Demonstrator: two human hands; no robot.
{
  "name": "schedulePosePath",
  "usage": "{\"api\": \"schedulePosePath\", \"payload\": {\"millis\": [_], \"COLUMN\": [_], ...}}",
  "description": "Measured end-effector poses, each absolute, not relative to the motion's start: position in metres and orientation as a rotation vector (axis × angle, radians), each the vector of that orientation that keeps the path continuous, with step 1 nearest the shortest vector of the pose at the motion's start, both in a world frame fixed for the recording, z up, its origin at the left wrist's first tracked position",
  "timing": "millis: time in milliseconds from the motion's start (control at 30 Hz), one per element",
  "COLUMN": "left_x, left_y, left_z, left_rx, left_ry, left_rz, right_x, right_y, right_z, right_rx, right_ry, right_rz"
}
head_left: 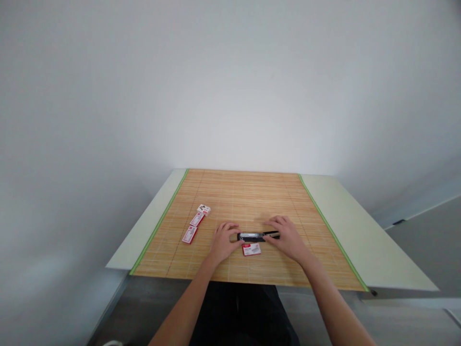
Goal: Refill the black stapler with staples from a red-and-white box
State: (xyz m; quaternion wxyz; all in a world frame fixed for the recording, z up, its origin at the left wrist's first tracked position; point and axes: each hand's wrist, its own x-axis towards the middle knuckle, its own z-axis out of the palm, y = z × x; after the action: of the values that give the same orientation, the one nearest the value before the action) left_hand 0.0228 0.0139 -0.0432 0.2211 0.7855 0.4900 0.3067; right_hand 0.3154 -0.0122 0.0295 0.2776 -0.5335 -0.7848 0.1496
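Masking part of black stapler with right hand (grip unclear) | bracketing its left end with half-open left hand

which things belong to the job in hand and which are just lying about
In use:
black stapler, between left hand and right hand
probably the nearby red-and-white box
bamboo mat beneath

Lying about:
apparently three boxes further left

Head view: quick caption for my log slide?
Left hand and right hand at a black stapler, a small box beside it, on a slatted mat.
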Motion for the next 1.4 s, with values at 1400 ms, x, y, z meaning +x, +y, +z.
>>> {"api": "schedulePosePath", "payload": {"millis": [1400], "left_x": [0.062], "left_y": [-0.030], "left_z": [-0.021], "left_rx": [2.312], "left_ry": [1.288], "left_rz": [0.723], "right_x": [0.273], "right_y": [-0.017], "right_z": [-0.031], "right_rx": [-1.571], "right_ry": [-1.476], "right_rz": [0.726]}}
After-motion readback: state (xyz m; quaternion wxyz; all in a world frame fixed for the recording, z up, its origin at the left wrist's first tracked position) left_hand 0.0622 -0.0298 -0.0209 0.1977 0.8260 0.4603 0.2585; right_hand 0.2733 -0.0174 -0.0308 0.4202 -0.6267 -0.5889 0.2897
